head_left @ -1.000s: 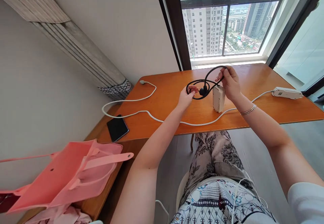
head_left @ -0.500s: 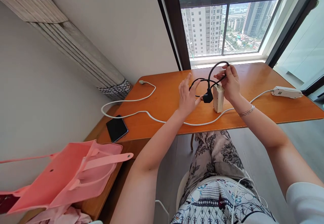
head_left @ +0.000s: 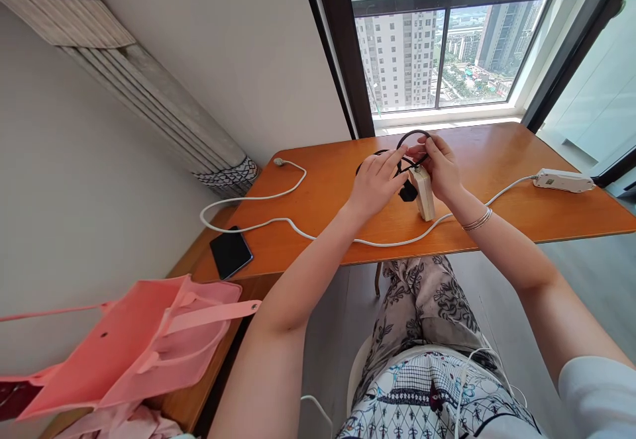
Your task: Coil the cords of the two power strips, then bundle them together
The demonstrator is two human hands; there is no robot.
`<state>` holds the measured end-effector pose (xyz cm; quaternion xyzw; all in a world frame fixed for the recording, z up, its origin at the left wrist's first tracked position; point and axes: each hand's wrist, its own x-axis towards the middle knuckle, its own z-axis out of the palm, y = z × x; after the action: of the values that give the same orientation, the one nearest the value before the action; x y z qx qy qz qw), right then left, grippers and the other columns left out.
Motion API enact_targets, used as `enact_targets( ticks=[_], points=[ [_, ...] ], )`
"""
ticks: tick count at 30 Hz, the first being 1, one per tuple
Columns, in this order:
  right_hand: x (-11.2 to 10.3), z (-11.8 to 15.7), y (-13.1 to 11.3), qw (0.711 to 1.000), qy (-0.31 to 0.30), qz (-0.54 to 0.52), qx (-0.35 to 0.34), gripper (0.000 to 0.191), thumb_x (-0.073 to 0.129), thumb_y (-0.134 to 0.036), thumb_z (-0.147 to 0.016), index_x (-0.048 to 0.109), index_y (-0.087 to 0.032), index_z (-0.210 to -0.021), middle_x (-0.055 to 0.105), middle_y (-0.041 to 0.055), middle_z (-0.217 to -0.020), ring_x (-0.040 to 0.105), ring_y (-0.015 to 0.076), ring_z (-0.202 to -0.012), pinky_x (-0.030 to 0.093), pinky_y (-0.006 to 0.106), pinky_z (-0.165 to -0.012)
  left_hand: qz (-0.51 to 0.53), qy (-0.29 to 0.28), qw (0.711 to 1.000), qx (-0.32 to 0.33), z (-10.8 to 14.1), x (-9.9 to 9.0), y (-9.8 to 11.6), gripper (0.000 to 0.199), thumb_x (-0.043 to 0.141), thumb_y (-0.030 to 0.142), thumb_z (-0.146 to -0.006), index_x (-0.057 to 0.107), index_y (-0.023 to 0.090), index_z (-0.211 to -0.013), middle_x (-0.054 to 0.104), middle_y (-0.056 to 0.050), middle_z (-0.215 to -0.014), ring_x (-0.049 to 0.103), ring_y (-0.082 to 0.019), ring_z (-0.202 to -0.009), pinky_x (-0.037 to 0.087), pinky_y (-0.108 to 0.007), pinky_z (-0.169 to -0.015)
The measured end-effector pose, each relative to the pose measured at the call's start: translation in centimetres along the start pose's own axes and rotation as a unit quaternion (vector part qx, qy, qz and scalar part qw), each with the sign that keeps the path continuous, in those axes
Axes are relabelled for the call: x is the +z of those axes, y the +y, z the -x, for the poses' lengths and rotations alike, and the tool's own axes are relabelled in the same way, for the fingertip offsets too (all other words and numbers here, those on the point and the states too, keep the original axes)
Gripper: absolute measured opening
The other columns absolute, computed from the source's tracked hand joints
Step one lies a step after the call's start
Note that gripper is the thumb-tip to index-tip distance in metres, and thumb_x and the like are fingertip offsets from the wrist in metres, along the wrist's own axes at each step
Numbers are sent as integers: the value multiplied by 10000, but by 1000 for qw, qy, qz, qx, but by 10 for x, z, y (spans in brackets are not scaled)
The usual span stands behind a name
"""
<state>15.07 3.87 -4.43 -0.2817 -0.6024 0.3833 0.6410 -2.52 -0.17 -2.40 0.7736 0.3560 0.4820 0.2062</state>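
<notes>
A looped black cable (head_left: 410, 132) stands above the orange-brown table, its black plug (head_left: 408, 191) hanging below my left fingers. My right hand (head_left: 442, 166) pinches the cable between thumb and fingers at the right of the loop. Reaching over the coils from the left, my left hand (head_left: 378, 182) has its fingers on the cable; whether they grip it is hard to make out. Right beside the plug, a whitish block-shaped adapter (head_left: 423, 194) leans slightly on the table, with the cable at its top.
A white cord (head_left: 293, 226) winds across the table (head_left: 497, 154) to a white power strip (head_left: 563, 181) at the right. A black phone (head_left: 231, 253) lies at the left edge, near a pink bag (head_left: 134, 340). The window is behind the table.
My left hand has moved right and up onto the cable coils. My right hand has shifted slightly left and down with the loop, and the whitish adapter now tilts.
</notes>
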Motion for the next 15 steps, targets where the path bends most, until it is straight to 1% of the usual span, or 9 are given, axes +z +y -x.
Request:
enact_targets(
  ticks=[1, 3, 5, 7, 9, 10, 12, 13, 15],
  points=[
    [0, 2, 0, 1000, -13, 3, 2, 533, 445, -737, -946, 622, -266, -1121, 737, 72, -1073, 714, 198, -1065, 599, 387, -925, -12, 2, 1000, 2, 1, -1, -2, 204, 822, 375, -750, 685, 269, -858, 694, -95, -1294, 500, -321, -1345, 294, -480, -1194],
    [-4, 8, 3, 998, -56, 20, -8, 584, 505, -758, -906, 610, -273, -1215, 698, 97, -1263, 650, 225, -1237, 548, 428, -1046, -45, 11, 999, 17, 3, -5, -8, 180, 803, 362, -775, 701, 264, -886, 685, -105, -1329, 511, -322, -1345, 312, -475, -1189],
    [-13, 13, 8, 991, -119, 52, -14, 738, 631, -780, -808, 559, -275, -1341, 600, 114, -1439, 542, 255, -1383, 458, 453, -1160, -92, 20, 995, 42, 7, -8, -16, 143, 743, 366, -836, 702, 261, -924, 663, -106, -1384, 536, -310, -1346, 362, -466, -1166],
    [-23, 17, 16, 980, -180, 84, 20, 899, 694, -786, -744, 483, -260, -1441, 566, 128, -1472, 517, 281, -1397, 427, 468, -1185, -143, 11, 987, 69, 12, -10, -26, 142, 653, 386, -910, 683, 254, -953, 637, -109, -1432, 570, -292, -1338, 434, -455, -1118],
    [-32, 20, 25, 968, -218, 102, 69, 913, 679, -784, -759, 461, -239, -1460, 615, 130, -1396, 573, 292, -1315, 461, 479, -1146, -184, -8, 979, 92, 16, -12, -36, 197, 566, 419, -967, 654, 244, -975, 623, -126, -1453, 602, -276, -1323, 492, -442, -1067],
    [-35, 21, 30, 965, -225, 107, 84, 886, 676, -775, -768, 477, -233, -1440, 642, 124, -1347, 600, 293, -1267, 481, 480, -1121, -196, -14, 975, 102, 17, -13, -40, 227, 529, 439, -987, 636, 238, -991, 621, -137, -1454, 609, -270, -1323, 508, -438, -1056],
    [-38, 22, 36, 965, -220, 115, 88, 833, 703, -746, -757, 518, -224, -1380, 667, 114, -1283, 624, 293, -1208, 506, 476, -1085, -200, -6, 973, 115, 20, -15, -47, 281, 472, 480, -1012, 596, 229, -1032, 620, -157, -1449, 605, -259, -1340, 517, -437, -1065],
    [-38, 22, 38, 967, -209, 121, 84, 811, 717, -727, -751, 527, -224, -1358, 669, 112, -1268, 629, 291, -1191, 518, 471, -1067, -192, 8, 975, 115, 21, -16, -50, 305, 450, 503, -1018, 574, 227, -1054, 626, -163, -1439, 603, -254, -1346, 515, -440, -1074],
    [-40, 21, 39, 972, -171, 142, 78, 774, 729, -691, -754, 525, -234, -1345, 668, 106, -1251, 637, 281, -1161, 541, 460, -1027, -161, 56, 979, 109, 21, -21, -56, 354, 408, 551, -1025, 533, 227, -1094, 641, -172, -1405, 603, -251, -1346, 505, -457, -1092]
  ],
)
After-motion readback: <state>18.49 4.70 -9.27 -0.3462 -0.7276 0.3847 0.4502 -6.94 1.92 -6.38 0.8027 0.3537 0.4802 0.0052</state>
